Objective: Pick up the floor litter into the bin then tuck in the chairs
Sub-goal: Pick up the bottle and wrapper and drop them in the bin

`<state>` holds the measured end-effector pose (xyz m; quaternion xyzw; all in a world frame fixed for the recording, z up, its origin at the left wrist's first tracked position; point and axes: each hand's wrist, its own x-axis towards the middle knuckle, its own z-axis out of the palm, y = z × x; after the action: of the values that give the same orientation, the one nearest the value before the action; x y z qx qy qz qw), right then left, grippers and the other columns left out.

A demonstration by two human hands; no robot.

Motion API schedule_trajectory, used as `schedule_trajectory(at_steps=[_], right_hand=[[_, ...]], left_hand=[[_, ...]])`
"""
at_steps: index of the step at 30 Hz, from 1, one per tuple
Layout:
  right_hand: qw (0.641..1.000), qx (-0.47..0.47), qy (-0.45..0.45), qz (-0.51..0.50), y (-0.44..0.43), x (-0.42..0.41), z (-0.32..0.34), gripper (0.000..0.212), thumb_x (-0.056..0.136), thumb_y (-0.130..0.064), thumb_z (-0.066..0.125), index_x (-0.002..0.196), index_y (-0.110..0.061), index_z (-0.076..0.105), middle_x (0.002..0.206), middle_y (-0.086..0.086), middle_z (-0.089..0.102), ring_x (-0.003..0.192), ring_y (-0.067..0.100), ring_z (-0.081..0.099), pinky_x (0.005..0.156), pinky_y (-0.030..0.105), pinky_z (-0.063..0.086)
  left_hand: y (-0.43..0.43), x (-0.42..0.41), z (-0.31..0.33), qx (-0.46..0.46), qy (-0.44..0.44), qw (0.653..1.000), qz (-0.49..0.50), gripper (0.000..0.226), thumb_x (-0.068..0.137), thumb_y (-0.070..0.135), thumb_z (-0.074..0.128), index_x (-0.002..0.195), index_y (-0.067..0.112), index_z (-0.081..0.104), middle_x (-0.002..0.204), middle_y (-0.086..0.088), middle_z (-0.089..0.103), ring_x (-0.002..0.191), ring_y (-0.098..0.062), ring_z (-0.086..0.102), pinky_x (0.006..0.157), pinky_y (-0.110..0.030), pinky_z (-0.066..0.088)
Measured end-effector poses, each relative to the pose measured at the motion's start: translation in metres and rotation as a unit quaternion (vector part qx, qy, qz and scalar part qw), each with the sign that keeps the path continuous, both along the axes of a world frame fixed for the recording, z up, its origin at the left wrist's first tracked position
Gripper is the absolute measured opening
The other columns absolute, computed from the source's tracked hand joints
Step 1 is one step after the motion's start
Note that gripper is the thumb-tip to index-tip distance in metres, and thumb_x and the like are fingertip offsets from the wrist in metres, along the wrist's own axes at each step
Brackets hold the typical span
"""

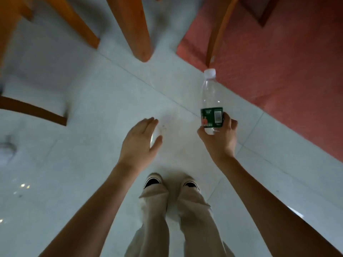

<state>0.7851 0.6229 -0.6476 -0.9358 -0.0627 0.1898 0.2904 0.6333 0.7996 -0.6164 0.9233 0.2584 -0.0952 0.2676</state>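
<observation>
While the right hand [219,138] grips a clear plastic bottle [211,101] around its lower end, fingers wrapped at the green label, the left hand [139,141] hangs released, fingers spread and loosely curved, grasping nothing that can be made out.

Bottle: transparent, white cap, cap pointing away from the person, held above the floor over the edge where pale tile meets a red surface [278,71]. It appears empty.

Left hand, detail: something small and pale shows just past the palm, too blurred to identify.

Floor [83,164]: light grey glossy tiles with thin grout lines and scattered glints of reflected light.

Below the hands: two beige trouser legs and a pair of shoes [153,180] with pale toes, standing on the tile.

Upper part of view: orange wooden chair legs [137,34] on the tile; one thinner leg [217,34] on the red surface beside the bottle cap.

Left edge: a darker brown wooden piece [33,110], and a blurred pale grey round object [7,151].
</observation>
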Motion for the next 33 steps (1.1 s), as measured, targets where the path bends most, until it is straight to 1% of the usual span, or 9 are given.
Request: schedule_trajectory(at_steps=[3,6,10,15,18,20,23,26,33], right_hand=[[0.998,-0.024,-0.008,0.050,-0.013,-0.001,0.126,0.067,0.068,-0.025,0.071,0.128,-0.006,0.048,0.111,0.012,0.057,0.091,0.005,0.031,0.056,0.016,0.033],[0.998,-0.004,-0.006,0.069,-0.024,-0.009,0.255,0.067,0.068,-0.020,0.073,0.128,-0.006,0.046,0.104,0.014,0.060,0.084,0.019,0.045,0.066,0.024,0.037],[0.997,0.038,0.014,0.069,-0.033,-0.022,0.408,0.063,0.073,-0.026,0.072,0.127,-0.018,0.040,0.096,0.007,0.063,0.073,0.025,0.055,0.064,0.028,0.042],[0.985,0.105,-0.011,0.137,-0.040,-0.050,0.539,0.065,0.074,-0.028,0.073,0.128,-0.022,0.036,0.102,0.007,0.065,0.082,0.030,0.065,0.069,0.034,0.054],[0.971,0.124,-0.033,0.202,-0.055,-0.070,0.582,0.075,0.074,-0.028,0.076,0.137,-0.028,0.034,0.112,0.002,0.064,0.091,0.025,0.065,0.075,0.028,0.049],[0.963,0.135,-0.023,0.231,-0.066,-0.084,0.595,0.080,0.072,-0.028,0.076,0.139,-0.032,0.032,0.117,0.001,0.063,0.095,0.025,0.064,0.081,0.035,0.052],[0.955,0.120,0.011,0.270,-0.079,-0.107,0.598,0.080,0.070,-0.033,0.074,0.138,-0.036,0.030,0.116,0.001,0.062,0.092,0.027,0.064,0.080,0.042,0.054],[0.934,0.101,0.035,0.340,-0.081,-0.130,0.594,0.075,0.073,-0.033,0.075,0.136,-0.034,0.032,0.115,0.000,0.061,0.089,0.022,0.062,0.078,0.040,0.053],[0.879,0.122,0.049,0.458,-0.042,-0.183,0.603,0.073,0.073,-0.031,0.076,0.133,-0.038,0.036,0.113,-0.006,0.060,0.091,0.016,0.062,0.080,0.038,0.053]], left_hand=[[-0.012,-0.004,0.126,-0.008,-0.001,1.000,0.015,0.059,0.092,0.043,0.035,0.136,0.006,0.051,0.138,-0.011,0.054,0.129,-0.028,0.048,0.108,-0.038,0.038],[-0.029,-0.003,0.250,0.006,-0.038,0.999,-0.004,0.056,0.092,0.039,0.037,0.135,0.006,0.052,0.136,-0.011,0.055,0.128,-0.029,0.050,0.106,-0.039,0.039],[-0.046,-0.008,0.391,0.036,-0.073,0.997,0.004,0.054,0.092,0.038,0.038,0.133,0.007,0.054,0.135,-0.010,0.057,0.127,-0.029,0.051,0.106,-0.040,0.040],[-0.067,-0.042,0.519,0.102,-0.125,0.985,0.056,0.053,0.093,0.037,0.041,0.136,0.008,0.052,0.136,-0.011,0.055,0.128,-0.032,0.049,0.107,-0.040,0.036],[-0.089,-0.078,0.561,0.150,-0.146,0.974,0.084,0.052,0.095,0.037,0.045,0.141,0.012,0.046,0.142,-0.009,0.050,0.133,-0.031,0.043,0.111,-0.041,0.031],[-0.106,-0.107,0.573,0.180,-0.140,0.969,0.093,0.053,0.096,0.039,0.043,0.145,0.018,0.041,0.147,-0.006,0.044,0.138,-0.029,0.036,0.114,-0.043,0.027],[-0.129,-0.153,0.573,0.202,-0.097,0.969,0.108,0.054,0.097,0.043,0.039,0.148,0.025,0.036,0.151,-0.002,0.039,0.141,-0.027,0.032,0.115,-0.043,0.023],[-0.144,-0.199,0.568,0.207,-0.045,0.968,0.133,0.054,0.096,0.045,0.038,0.147,0.026,0.036,0.150,-0.002,0.041,0.139,-0.028,0.036,0.115,-0.044,0.027],[-0.164,-0.282,0.580,0.201,-0.034,0.928,0.312,0.053,0.095,0.045,0.039,0.144,0.024,0.042,0.146,0.001,0.047,0.136,-0.025,0.041,0.113,-0.041,0.030]])
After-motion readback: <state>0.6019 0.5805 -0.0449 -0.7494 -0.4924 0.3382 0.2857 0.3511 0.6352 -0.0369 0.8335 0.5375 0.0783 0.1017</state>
